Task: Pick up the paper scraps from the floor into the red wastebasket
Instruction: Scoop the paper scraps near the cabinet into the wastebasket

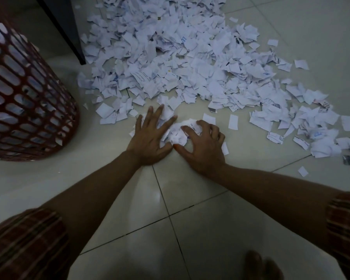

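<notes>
White paper scraps (170,63) lie in a broad heap on the tiled floor (190,219), well beyond both hands. Current step: gathering a handful. A small clump of scraps (178,134) sits between the hands. The left hand (150,138) lies flat, fingers spread, pressing scraps at its fingertips. The right hand (202,146) has fingers curled, clawing the clump from the other side; whether it has a firm grip is hard to tell in the dim light. Next move, by judgement: close both hands around the clump, lift, and carry it left to the red wastebasket (28,110), which already holds paper.
</notes>
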